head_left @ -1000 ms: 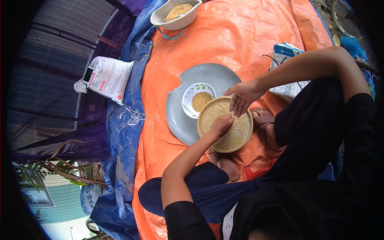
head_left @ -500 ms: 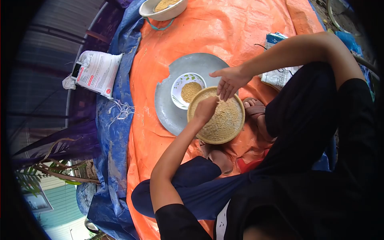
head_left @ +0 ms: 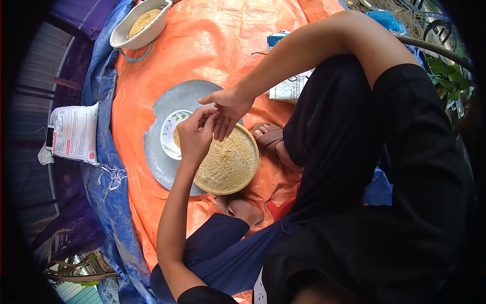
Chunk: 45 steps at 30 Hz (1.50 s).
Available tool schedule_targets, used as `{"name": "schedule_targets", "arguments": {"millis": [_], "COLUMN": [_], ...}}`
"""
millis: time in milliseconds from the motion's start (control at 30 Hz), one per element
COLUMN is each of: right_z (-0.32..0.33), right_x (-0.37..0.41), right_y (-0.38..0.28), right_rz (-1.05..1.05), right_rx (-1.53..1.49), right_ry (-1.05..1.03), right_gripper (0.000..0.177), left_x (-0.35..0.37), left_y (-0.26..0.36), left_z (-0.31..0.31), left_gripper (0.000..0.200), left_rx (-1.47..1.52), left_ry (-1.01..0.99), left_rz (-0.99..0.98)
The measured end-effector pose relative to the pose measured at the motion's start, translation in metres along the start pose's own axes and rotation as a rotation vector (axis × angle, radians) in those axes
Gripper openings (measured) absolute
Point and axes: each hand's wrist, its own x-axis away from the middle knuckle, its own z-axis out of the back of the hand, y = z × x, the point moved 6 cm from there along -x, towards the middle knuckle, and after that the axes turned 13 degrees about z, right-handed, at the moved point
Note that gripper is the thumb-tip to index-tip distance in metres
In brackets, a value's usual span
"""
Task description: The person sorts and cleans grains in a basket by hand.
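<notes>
- A round woven tray of tan grain is kept beneath both hands, likely so that spills are caught.
- The left hand is pinched closed against the opened right hand.

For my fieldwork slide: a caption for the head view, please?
Left hand and right hand meet over a round tray of grain, a small floral bowl beside it.

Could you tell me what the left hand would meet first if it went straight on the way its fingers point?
Most likely the right hand: the left hand points its fingertips at the right palm, just above the grain tray. Whether they already touch is unclear.
</notes>
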Motion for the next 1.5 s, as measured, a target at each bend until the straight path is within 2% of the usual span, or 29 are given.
{"name": "schedule_targets", "arguments": {"millis": [333,500,600,733,800,900,1033,1133,1167,1267,1300,1400,1500], "right_z": [-0.011,-0.015,-0.015,-0.014,-0.014,-0.017,-0.013,-0.013,-0.010,-0.018,-0.018,-0.016,-0.014], "right_x": [0.010,0.010,0.010,0.007,0.009,0.012,0.010,0.010,0.007,0.012,0.013,0.012,0.013], "right_y": [0.005,0.003,0.002,0.004,0.004,0.002,0.003,0.004,0.007,0.004,0.004,0.005,0.006], "right_rz": [-0.064,-0.079,-0.079,-0.093,-0.103,-0.098,-0.091,-0.070,-0.087,-0.116,-0.122,-0.146,-0.176], "right_rx": [-0.031,-0.039,-0.042,-0.052,-0.066,-0.061,-0.067,-0.013,-0.056,-0.064,-0.086,-0.063,-0.022], "right_ry": [-0.031,-0.026,-0.031,-0.037,-0.037,-0.056,-0.042,-0.044,-0.059,-0.052,-0.078,-0.067,-0.074], "right_gripper": [0.086,0.084,0.085,0.087,0.083,0.074,0.064,0.063,0.067,0.074,0.078,0.075,0.070], "left_x": [0.003,-0.004,-0.003,0.001,-0.002,-0.006,0.003,0.005,0.004,-0.006,-0.006,-0.008,-0.002], "left_y": [0.005,0.005,0.001,0.008,0.005,-0.011,-0.001,0.008,0.008,-0.005,-0.001,-0.017,-0.067], "left_z": [0.002,0.017,0.018,0.009,0.011,0.021,0.001,-0.008,-0.004,0.014,0.020,0.028,0.024], "left_gripper": [0.032,0.021,0.017,0.013,0.013,0.014,0.016,0.017,0.015,0.012,0.011,0.012,0.012], "left_rx": [-0.225,-0.252,-0.242,-0.254,-0.239,-0.221,-0.224,-0.309,-0.288,-0.255,-0.288,-0.325,-0.472], "left_ry": [-0.008,0.100,0.078,0.018,0.046,0.102,-0.042,-0.060,-0.066,0.104,0.125,0.204,0.102], "left_rz": [-0.040,-0.069,0.008,-0.007,0.005,0.123,-0.003,-0.088,-0.045,-0.030,0.028,0.026,0.009]}}
